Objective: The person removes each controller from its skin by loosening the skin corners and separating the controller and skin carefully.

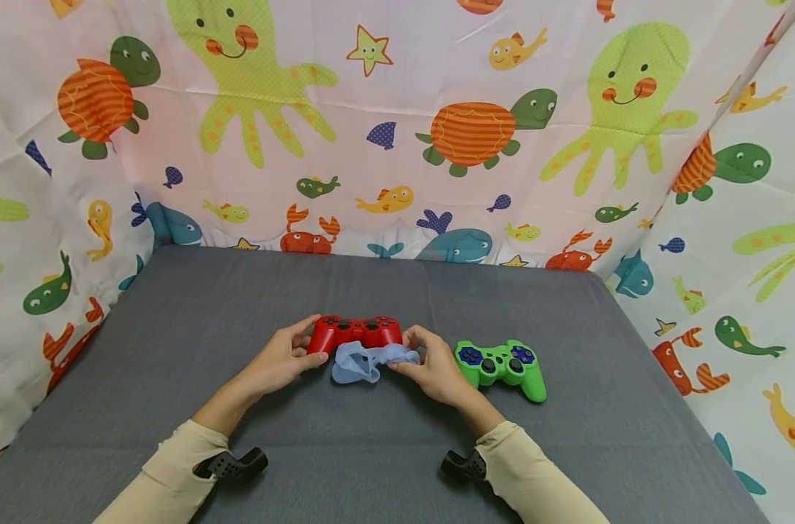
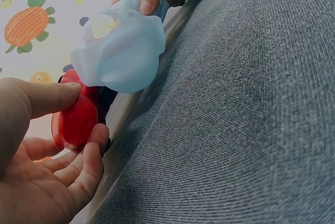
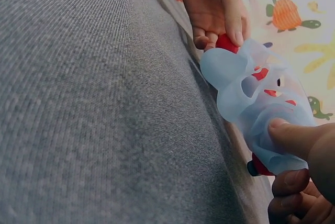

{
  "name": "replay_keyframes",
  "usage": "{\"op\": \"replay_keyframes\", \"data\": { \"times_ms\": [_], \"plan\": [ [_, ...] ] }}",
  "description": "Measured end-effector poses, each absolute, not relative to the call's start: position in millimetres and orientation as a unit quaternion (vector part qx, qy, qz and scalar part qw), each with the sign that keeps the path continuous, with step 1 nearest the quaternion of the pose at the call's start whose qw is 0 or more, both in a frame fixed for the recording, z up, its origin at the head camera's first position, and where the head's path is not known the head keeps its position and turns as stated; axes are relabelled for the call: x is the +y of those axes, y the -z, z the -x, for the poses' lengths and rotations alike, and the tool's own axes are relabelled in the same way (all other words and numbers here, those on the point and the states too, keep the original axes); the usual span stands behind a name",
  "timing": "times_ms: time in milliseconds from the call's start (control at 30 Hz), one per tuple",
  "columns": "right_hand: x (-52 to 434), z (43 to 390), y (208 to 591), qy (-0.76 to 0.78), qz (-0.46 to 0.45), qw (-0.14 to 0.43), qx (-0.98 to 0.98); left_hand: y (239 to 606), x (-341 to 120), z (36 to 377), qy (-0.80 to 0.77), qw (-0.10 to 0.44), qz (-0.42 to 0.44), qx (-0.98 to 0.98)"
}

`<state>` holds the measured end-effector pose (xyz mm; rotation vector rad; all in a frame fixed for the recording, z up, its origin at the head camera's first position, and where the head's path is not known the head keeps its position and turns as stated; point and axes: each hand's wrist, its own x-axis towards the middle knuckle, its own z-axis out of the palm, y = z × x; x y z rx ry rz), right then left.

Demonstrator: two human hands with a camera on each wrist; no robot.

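A red game controller is held between both hands over the grey table. My left hand grips its left handle, thumb on the near side and fingers curled behind, as the left wrist view shows. A limp, light blue silicone controller cover with cut-out holes hangs across the near side of the controller, partly hiding it. At the other end, my right hand pinches the cover under its thumb against the right handle. In the right wrist view, red shows through the holes of the cover.
A green game controller with blue button areas lies on the table just right of my right hand. Grey cloth covers the table. Curtains printed with sea animals stand behind and at both sides. Black wrist mounts sit on both forearms.
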<state>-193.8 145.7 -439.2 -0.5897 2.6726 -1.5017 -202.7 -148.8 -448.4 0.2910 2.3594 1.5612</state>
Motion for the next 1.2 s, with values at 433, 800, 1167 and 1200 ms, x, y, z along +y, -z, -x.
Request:
{"op": "replay_keyframes", "data": {
  "times_ms": [433,800,1167,1200],
  "plan": [
    [152,199,445,0.467,0.189,0.010,0.864,445,-147,201,-0.546,0.145,-0.104,0.819],
    [155,200,441,0.461,0.209,0.037,0.861,449,-147,203,-0.559,0.137,-0.101,0.811],
    [155,201,440,0.423,0.211,0.061,0.879,455,-148,205,-0.566,0.133,-0.142,0.801],
    [155,201,440,0.421,0.211,0.063,0.880,455,-149,205,-0.570,0.129,-0.146,0.798]
  ]
}}
